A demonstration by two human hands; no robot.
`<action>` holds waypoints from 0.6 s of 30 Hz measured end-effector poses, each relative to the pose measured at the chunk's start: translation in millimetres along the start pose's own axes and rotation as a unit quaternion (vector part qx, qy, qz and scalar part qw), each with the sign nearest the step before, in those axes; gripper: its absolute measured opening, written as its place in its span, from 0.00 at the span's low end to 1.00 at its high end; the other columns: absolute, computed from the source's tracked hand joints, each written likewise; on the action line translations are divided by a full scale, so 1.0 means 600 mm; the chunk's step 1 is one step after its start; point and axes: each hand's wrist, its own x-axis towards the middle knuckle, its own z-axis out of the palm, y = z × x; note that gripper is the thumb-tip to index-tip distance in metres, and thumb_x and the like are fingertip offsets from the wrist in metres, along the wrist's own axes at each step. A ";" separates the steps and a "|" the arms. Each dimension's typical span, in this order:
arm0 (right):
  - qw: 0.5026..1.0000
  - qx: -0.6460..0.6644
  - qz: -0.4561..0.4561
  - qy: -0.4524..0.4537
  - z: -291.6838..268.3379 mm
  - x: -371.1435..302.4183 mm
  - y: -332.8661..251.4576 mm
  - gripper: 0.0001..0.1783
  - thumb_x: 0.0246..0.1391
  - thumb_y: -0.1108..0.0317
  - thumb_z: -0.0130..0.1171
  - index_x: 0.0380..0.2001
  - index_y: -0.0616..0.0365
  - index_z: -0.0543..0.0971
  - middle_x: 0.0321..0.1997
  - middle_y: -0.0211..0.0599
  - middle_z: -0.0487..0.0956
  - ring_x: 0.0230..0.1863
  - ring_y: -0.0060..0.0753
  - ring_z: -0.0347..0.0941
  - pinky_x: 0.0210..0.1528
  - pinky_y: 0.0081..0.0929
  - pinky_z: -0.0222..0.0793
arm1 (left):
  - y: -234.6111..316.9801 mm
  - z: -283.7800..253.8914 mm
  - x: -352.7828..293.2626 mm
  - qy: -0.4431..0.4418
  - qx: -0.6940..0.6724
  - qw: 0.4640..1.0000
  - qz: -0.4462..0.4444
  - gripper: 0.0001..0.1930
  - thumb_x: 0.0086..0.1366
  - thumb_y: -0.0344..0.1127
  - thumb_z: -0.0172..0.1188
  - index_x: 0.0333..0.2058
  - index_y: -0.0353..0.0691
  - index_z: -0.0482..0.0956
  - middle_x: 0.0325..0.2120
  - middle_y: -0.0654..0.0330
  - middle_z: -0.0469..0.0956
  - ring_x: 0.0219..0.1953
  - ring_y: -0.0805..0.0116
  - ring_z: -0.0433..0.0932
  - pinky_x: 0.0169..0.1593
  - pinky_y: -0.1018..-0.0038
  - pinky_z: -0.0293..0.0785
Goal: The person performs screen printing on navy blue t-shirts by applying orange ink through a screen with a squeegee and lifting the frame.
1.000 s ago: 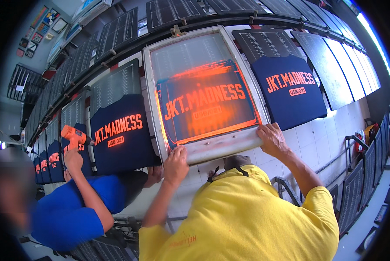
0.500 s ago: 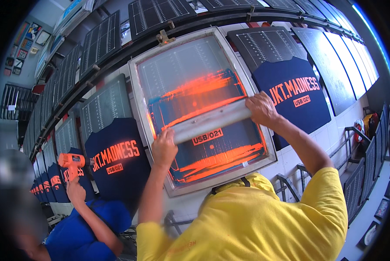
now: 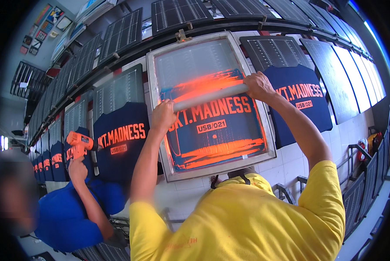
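My left hand (image 3: 163,115) is closed around the left end of a long grey squeegee (image 3: 211,98), while my right hand (image 3: 259,86) grips its right end. The squeegee lies across the mesh of a pale-framed printing screen (image 3: 152,82). Bright orange ink (image 3: 206,82) is smeared on the mesh beyond the squeegee, with more orange streaks along the near edge. Between these, orange block lettering and a small label shape show on the dark blue area. The squeegee's lower edge and my fingertips are partly hidden.
Printed navy shirts lie on boards to the left (image 3: 121,135) and right (image 3: 297,100). At left, a co-worker in blue (image 3: 73,213) holds an orange heat gun (image 3: 80,141) over a shirt. A dark rail (image 3: 134,50) with more boards runs behind the screen.
Both hands have moved the squeegee away from me over the mesh, uncovering the large lettering. The co-worker's heat gun has shifted slightly, and my view has shifted.
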 end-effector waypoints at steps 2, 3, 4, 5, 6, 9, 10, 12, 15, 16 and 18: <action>1.000 -0.007 -0.002 0.004 -0.012 -0.033 -0.029 0.08 0.37 0.72 0.63 0.27 0.53 0.79 0.28 0.35 0.80 0.38 0.41 0.77 0.44 0.39 0.66 | 0.023 -0.030 -0.041 -0.017 0.010 0.999 -0.027 0.15 0.52 0.22 0.57 0.40 0.35 0.80 0.37 0.52 0.79 0.40 0.49 0.80 0.44 0.58 0.79; 1.000 -0.012 -0.001 0.005 -0.013 -0.057 -0.042 0.09 0.37 0.72 0.64 0.27 0.53 0.79 0.28 0.35 0.80 0.37 0.40 0.77 0.44 0.39 0.66 | 0.029 -0.032 -0.071 -0.008 0.001 1.000 -0.019 0.15 0.52 0.22 0.57 0.41 0.35 0.80 0.38 0.53 0.79 0.41 0.49 0.80 0.44 0.58 0.79; 0.999 0.000 -0.019 0.026 -0.005 -0.087 -0.056 0.12 0.33 0.71 0.66 0.27 0.53 0.79 0.28 0.34 0.79 0.37 0.40 0.77 0.43 0.39 0.66 | 0.034 -0.033 -0.105 0.002 -0.008 1.000 -0.011 0.15 0.52 0.22 0.57 0.41 0.35 0.80 0.38 0.53 0.79 0.41 0.49 0.80 0.44 0.58 0.79; 0.998 0.016 -0.039 0.042 -0.011 -0.118 -0.079 0.14 0.31 0.71 0.67 0.28 0.53 0.78 0.29 0.34 0.78 0.37 0.39 0.76 0.43 0.40 0.67 | 0.040 -0.034 -0.143 0.012 -0.016 1.000 -0.004 0.16 0.52 0.22 0.58 0.41 0.35 0.80 0.39 0.53 0.80 0.41 0.50 0.80 0.44 0.58 0.79; 0.998 0.010 -0.042 0.041 -0.010 -0.149 -0.100 0.15 0.30 0.70 0.67 0.28 0.53 0.77 0.30 0.33 0.77 0.38 0.39 0.76 0.43 0.39 0.67 | 0.052 -0.035 -0.179 -0.002 -0.015 1.000 -0.020 0.16 0.52 0.21 0.57 0.41 0.36 0.80 0.39 0.54 0.80 0.41 0.50 0.80 0.44 0.58 0.79; 0.999 0.032 -0.029 0.022 -0.014 -0.230 -0.156 0.14 0.31 0.75 0.63 0.28 0.55 0.75 0.29 0.33 0.76 0.36 0.38 0.75 0.40 0.38 0.65 | 0.076 -0.026 -0.279 0.001 -0.024 0.999 -0.022 0.18 0.50 0.20 0.56 0.42 0.36 0.79 0.41 0.56 0.80 0.42 0.52 0.81 0.44 0.61 0.80; 0.999 0.037 -0.031 0.025 -0.014 -0.250 -0.171 0.14 0.31 0.75 0.63 0.29 0.55 0.75 0.31 0.33 0.76 0.37 0.38 0.74 0.41 0.38 0.65 | 0.083 -0.026 -0.307 0.007 -0.029 0.999 -0.023 0.17 0.50 0.20 0.56 0.41 0.36 0.80 0.41 0.57 0.80 0.42 0.53 0.81 0.44 0.61 0.80; 0.999 0.039 -0.032 0.018 -0.020 -0.279 -0.198 0.14 0.32 0.75 0.62 0.30 0.56 0.75 0.34 0.33 0.77 0.38 0.37 0.74 0.42 0.37 0.65 | 0.094 -0.020 -0.349 0.018 -0.043 0.999 -0.024 0.17 0.50 0.19 0.56 0.40 0.37 0.80 0.42 0.58 0.80 0.42 0.55 0.81 0.45 0.63 0.81; 0.999 0.032 -0.031 0.001 -0.027 -0.301 -0.223 0.14 0.34 0.75 0.61 0.31 0.57 0.76 0.37 0.35 0.77 0.40 0.37 0.74 0.43 0.36 0.66 | 0.101 -0.010 -0.374 0.031 -0.019 0.999 -0.011 0.15 0.49 0.19 0.56 0.38 0.37 0.81 0.42 0.59 0.81 0.45 0.58 0.82 0.45 0.66 0.81; 0.999 0.027 -0.031 0.001 -0.021 -0.307 -0.223 0.14 0.35 0.75 0.60 0.31 0.58 0.76 0.38 0.35 0.77 0.40 0.38 0.73 0.43 0.36 0.66 | 0.096 0.000 -0.377 0.047 -0.015 0.999 0.000 0.15 0.49 0.19 0.56 0.37 0.37 0.81 0.42 0.59 0.81 0.45 0.59 0.82 0.45 0.67 0.81; 1.000 0.019 -0.022 0.003 -0.005 -0.313 -0.223 0.13 0.36 0.76 0.59 0.32 0.59 0.75 0.39 0.36 0.77 0.41 0.39 0.73 0.44 0.38 0.66 | 0.080 0.021 -0.373 0.070 -0.007 0.997 0.020 0.14 0.49 0.20 0.57 0.37 0.37 0.81 0.41 0.59 0.82 0.47 0.61 0.82 0.46 0.68 0.81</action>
